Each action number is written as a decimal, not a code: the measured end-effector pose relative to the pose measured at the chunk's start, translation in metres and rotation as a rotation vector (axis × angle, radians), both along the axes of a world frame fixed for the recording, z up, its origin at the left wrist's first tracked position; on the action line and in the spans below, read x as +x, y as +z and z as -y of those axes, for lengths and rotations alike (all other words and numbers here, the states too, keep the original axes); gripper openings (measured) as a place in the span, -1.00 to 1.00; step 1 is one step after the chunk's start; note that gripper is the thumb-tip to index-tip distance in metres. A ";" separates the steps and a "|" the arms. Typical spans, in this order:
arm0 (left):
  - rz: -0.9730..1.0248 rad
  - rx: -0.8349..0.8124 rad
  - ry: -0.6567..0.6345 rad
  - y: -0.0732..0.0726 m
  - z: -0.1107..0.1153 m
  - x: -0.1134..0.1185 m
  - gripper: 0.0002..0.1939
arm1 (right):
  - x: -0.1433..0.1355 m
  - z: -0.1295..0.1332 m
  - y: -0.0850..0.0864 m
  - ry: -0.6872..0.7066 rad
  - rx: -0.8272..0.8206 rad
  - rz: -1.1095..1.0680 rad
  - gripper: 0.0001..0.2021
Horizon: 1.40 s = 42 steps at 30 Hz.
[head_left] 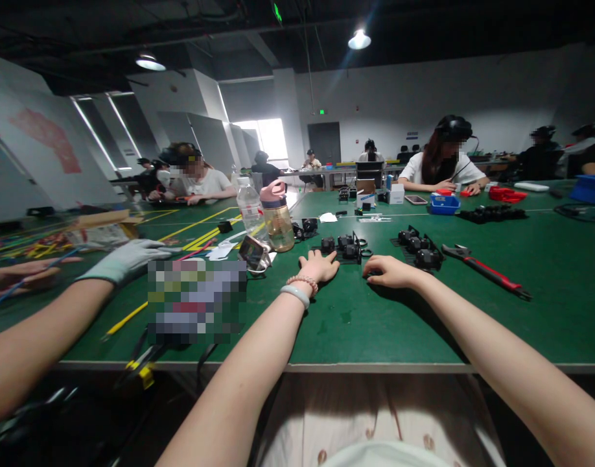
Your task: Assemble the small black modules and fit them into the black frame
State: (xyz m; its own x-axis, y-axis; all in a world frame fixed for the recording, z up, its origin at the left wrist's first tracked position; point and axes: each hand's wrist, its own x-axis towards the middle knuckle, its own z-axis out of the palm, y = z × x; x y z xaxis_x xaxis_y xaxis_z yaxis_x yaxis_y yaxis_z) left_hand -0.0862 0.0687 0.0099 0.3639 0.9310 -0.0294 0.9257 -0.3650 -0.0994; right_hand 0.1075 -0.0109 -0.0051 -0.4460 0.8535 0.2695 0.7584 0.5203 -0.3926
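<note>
My left hand [319, 267] lies on the green table with its fingers spread. Its fingertips are close to a row of black box-like parts [347, 245]; whether they touch is hard to tell. To the right, my right hand [389, 271] rests on the tabletop, fingers loosely curled and a dark gap showing between them. I make out nothing held in it. Beyond it sits another cluster of black parts [419, 248]. Pliers with red and black handles [489, 269] lie farther right.
A clear bottle [249, 204], an amber drinking bottle [279, 224] and a small screen device [253, 254] stand left of centre. A co-worker's gloved hand [132, 259] reaches in from the left. A blue bin [444, 205] and white boxes [396, 193] are farther back.
</note>
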 end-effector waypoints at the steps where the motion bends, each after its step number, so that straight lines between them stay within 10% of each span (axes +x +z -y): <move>1: 0.001 0.026 -0.012 -0.001 0.000 0.001 -0.45 | 0.000 0.000 0.000 0.000 0.000 0.001 -0.81; 13: 0.046 0.201 -0.352 -0.014 -0.011 0.009 -0.53 | 0.001 0.000 -0.001 0.008 0.013 0.006 -0.81; 42: 0.131 0.186 -0.504 -0.025 -0.025 0.013 -0.56 | 0.001 -0.020 -0.020 -0.215 0.285 -0.191 -0.60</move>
State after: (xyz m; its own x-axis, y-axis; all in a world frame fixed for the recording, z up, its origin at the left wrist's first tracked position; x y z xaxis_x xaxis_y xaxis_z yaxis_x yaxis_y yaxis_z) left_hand -0.0728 0.0939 -0.0150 0.7552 0.6261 0.1942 0.6502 -0.7532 -0.1001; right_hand 0.1085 0.0095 -0.0254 -0.1845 0.8009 0.5697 0.7889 0.4664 -0.4002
